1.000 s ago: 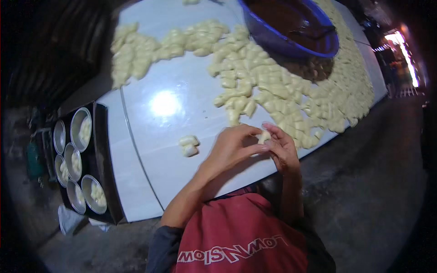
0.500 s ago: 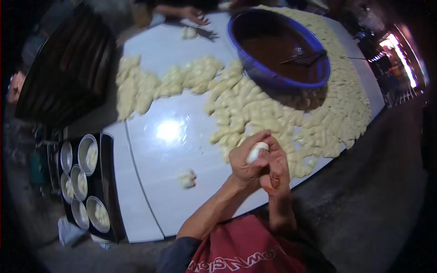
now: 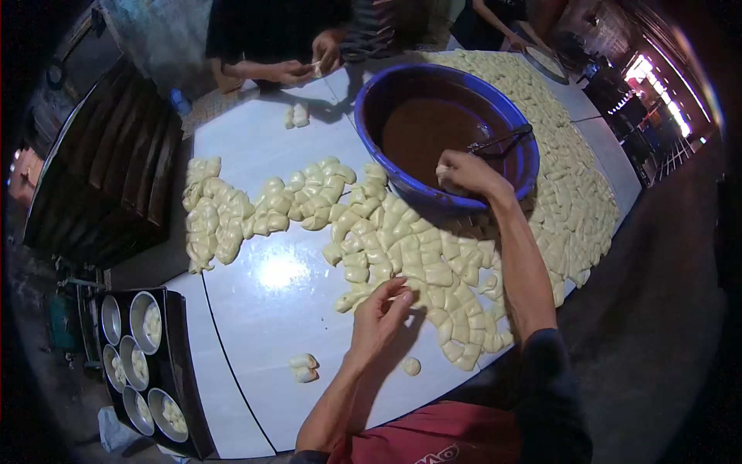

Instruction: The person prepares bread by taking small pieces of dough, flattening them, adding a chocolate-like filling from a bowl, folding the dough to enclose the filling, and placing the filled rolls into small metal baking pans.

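Observation:
My right hand [image 3: 473, 175] is over the near side of a deep blue basin [image 3: 413, 184] of brown paste [image 3: 421, 127]. Its fingers are curled closed. A small pale spot shows at the fingertips, and I cannot tell what it is. Low over the near edge of the flat, pale dough pieces [image 3: 410, 251], my left hand [image 3: 379, 317] has thumb and fingers apart, its fingertips at one piece. A round dough ball [image 3: 412, 366] lies on the white table just right of my left wrist. Two shaped dough rolls [image 3: 304, 367] lie to its left.
A dark-handled tool [image 3: 502, 139] leans in the basin. Round metal tins [image 3: 168, 414] holding dough stand on a dark tray at the left, below stacked dark trays [image 3: 116, 155]. Across the table, a co-worker's hands [image 3: 313, 66] handle something pale near more dough rolls [image 3: 296, 116].
My hands, pressed together round a white dough ball before, have parted. The right went forward to the basin, the left to the dough pieces. The dough ball on the table now shows.

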`<action>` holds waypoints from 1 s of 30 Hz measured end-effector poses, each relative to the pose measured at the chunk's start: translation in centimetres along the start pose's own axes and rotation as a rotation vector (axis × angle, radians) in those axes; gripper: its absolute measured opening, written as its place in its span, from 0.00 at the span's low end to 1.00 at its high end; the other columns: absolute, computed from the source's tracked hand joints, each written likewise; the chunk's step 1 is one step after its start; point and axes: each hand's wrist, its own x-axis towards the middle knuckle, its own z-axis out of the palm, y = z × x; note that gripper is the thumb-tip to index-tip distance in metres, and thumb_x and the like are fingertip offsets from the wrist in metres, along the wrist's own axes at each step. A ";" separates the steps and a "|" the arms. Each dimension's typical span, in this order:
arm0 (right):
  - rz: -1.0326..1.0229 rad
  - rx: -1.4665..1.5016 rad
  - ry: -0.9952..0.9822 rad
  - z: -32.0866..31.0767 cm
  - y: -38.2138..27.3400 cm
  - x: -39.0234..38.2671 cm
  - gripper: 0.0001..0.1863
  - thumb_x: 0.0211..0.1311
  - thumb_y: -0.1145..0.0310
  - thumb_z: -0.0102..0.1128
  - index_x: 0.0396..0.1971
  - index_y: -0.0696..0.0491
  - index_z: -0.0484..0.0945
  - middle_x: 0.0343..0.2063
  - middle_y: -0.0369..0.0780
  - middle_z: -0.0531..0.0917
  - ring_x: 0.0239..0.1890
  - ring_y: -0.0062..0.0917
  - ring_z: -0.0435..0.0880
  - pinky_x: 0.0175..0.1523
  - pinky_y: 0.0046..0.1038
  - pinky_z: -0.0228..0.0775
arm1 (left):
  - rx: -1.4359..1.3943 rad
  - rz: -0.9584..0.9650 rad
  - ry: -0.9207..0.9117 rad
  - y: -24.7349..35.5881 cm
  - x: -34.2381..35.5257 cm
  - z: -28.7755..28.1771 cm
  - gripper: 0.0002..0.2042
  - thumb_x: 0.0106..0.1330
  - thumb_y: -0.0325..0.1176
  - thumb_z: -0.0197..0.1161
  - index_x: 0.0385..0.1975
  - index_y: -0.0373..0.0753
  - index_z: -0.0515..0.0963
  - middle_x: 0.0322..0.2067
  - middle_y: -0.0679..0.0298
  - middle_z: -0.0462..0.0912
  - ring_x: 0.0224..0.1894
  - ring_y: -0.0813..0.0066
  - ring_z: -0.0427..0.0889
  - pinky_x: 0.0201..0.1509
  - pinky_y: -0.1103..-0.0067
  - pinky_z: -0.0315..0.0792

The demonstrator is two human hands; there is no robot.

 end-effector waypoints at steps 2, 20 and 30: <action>-0.103 -0.329 -0.368 1.7 0.4 1.5 0.13 0.64 0.64 0.56 0.39 0.59 0.77 0.34 0.45 0.83 0.37 0.35 0.82 0.43 0.31 0.72 | 0.043 0.025 0.032 -0.4 -0.1 -1.4 0.21 0.72 0.36 0.59 0.60 0.31 0.70 0.49 0.57 0.81 0.44 0.77 0.80 0.49 0.80 0.75; 0.062 1.298 -0.161 6.0 -12.2 -7.5 0.07 0.69 0.65 0.58 0.41 0.51 0.74 0.27 0.32 0.80 0.24 0.12 0.78 0.27 0.13 0.68 | -0.323 0.130 0.086 2.9 1.8 -0.5 0.22 0.73 0.42 0.58 0.59 0.34 0.72 0.50 0.60 0.81 0.47 0.71 0.81 0.51 0.77 0.73; 0.055 1.318 -0.282 16.6 -14.1 -15.6 0.16 0.64 0.68 0.56 0.50 0.55 0.70 0.48 0.41 0.78 0.48 0.25 0.81 0.52 0.27 0.76 | -0.565 0.156 0.417 -0.3 -4.2 -8.7 0.15 0.68 0.33 0.64 0.49 0.31 0.78 0.39 0.58 0.85 0.40 0.72 0.84 0.47 0.77 0.80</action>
